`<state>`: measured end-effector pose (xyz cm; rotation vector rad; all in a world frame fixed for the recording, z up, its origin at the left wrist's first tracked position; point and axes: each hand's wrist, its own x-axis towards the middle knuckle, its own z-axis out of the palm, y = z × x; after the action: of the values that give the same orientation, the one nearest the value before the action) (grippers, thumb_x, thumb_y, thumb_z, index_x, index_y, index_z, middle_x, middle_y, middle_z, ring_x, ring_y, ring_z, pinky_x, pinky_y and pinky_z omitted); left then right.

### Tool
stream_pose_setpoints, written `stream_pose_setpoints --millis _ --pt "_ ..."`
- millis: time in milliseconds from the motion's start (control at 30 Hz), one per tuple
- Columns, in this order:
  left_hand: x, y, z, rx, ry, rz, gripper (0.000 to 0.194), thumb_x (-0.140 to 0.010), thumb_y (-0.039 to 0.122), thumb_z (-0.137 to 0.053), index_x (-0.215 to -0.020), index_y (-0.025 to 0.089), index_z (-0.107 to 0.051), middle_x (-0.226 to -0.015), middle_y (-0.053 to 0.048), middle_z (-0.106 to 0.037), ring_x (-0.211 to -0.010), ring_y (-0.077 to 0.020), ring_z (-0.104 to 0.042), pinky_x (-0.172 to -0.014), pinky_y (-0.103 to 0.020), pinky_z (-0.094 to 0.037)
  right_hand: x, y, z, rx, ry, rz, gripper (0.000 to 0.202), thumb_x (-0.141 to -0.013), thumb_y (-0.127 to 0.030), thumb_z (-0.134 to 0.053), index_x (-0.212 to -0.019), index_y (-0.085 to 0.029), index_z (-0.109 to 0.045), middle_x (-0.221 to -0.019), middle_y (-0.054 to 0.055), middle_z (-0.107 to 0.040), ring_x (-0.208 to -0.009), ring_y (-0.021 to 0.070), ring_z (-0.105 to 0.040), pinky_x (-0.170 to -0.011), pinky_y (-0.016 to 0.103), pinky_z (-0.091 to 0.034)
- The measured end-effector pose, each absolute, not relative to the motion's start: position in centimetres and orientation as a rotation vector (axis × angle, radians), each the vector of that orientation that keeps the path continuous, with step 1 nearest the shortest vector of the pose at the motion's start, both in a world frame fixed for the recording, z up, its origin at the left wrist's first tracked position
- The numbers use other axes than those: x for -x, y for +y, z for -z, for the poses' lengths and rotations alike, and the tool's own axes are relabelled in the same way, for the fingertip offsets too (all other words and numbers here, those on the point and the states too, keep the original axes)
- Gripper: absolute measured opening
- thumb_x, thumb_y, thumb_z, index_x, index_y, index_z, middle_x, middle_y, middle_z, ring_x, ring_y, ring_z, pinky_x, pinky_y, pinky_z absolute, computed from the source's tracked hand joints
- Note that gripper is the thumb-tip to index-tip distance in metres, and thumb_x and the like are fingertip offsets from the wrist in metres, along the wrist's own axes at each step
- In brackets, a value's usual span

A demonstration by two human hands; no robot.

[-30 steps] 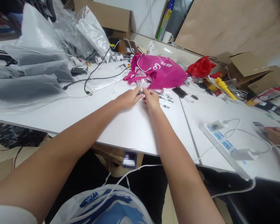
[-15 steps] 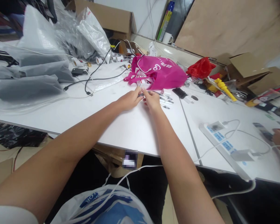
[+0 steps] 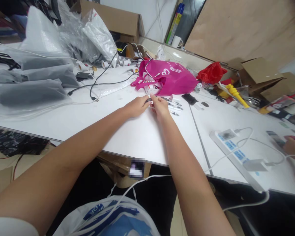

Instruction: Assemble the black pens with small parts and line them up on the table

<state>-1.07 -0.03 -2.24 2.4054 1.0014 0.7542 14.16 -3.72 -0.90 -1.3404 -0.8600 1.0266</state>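
Note:
My left hand (image 3: 139, 106) is closed on a dark, thin pen (image 3: 148, 100) above the white table (image 3: 137, 134). Right beside it, my right hand (image 3: 159, 106) has its fingers bent together at the other end of that pen; whether they grip it is hidden. Several pens (image 3: 174, 106) with clear barrels and dark tips lie side by side just right of my right hand. Behind both hands, a magenta bag (image 3: 177, 77) lies on its side, with a small white box (image 3: 151, 89) at its opening.
Grey plastic pouches (image 3: 31, 93) and black cables (image 3: 108, 83) lie left. A power strip (image 3: 238, 157) with white cords is at right, near another person's hand (image 3: 293, 146). A red bag (image 3: 212, 72) and cardboard boxes (image 3: 263, 73) stand at the back right.
The fingertips of my two hands have moved slightly apart, and my left fingertips sit a little lower. The other person's hand at the right edge has shifted slightly left.

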Motion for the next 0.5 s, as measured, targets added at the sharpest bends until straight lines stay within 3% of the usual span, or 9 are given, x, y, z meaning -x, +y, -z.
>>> stream_pose_setpoints --millis 167,333,400,500 --pt "0.95 0.09 2.13 -2.33 0.928 -0.82 0.037 -0.111 0.037 -0.038 -0.091 0.019 -0.062 -0.093 -0.01 -0.073 -0.084 -0.0226 -0.064 -0.079 -0.037 -0.045 -14.56 -3.87 0.52 1.25 -0.911 -1.139 0.048 -0.076 -0.061 -0.092 -0.079 -0.023 -0.061 -0.077 -0.004 -0.065 -0.071 0.0106 -0.064 -0.059 0.022 -0.047" --pt "0.93 -0.27 2.11 -2.262 0.934 -0.855 0.023 -0.105 0.038 -0.056 -0.117 0.019 -0.059 -0.098 -0.009 -0.072 -0.085 -0.0231 -0.064 -0.078 -0.035 -0.044 -14.73 -3.66 1.0 1.334 -0.919 -1.001 0.057 -0.075 -0.062 -0.092 -0.068 -0.022 -0.052 -0.064 -0.005 -0.056 -0.065 0.0103 -0.058 -0.056 0.022 -0.043" --pt "0.92 -0.3 2.09 -2.28 0.953 -0.823 0.021 -0.107 0.035 -0.053 -0.119 0.019 -0.059 -0.098 -0.01 -0.072 -0.086 -0.0243 -0.065 -0.078 -0.035 -0.043 -14.61 -3.65 1.01 1.345 -0.906 -0.997 0.06 -0.074 -0.063 -0.092 -0.067 -0.023 -0.049 -0.064 -0.005 -0.054 -0.063 0.0102 -0.056 -0.054 0.023 -0.041" --pt "0.93 -0.23 2.01 -2.291 0.944 -0.8 0.022 -0.11 0.034 -0.046 -0.117 0.019 -0.06 -0.102 -0.011 -0.073 -0.091 -0.0258 -0.067 -0.082 -0.036 -0.045 -14.55 -3.84 0.7 1.285 -0.919 -1.104 0.054 -0.073 -0.062 -0.092 -0.074 -0.023 -0.056 -0.074 -0.004 -0.063 -0.067 0.01 -0.059 -0.056 0.022 -0.043"
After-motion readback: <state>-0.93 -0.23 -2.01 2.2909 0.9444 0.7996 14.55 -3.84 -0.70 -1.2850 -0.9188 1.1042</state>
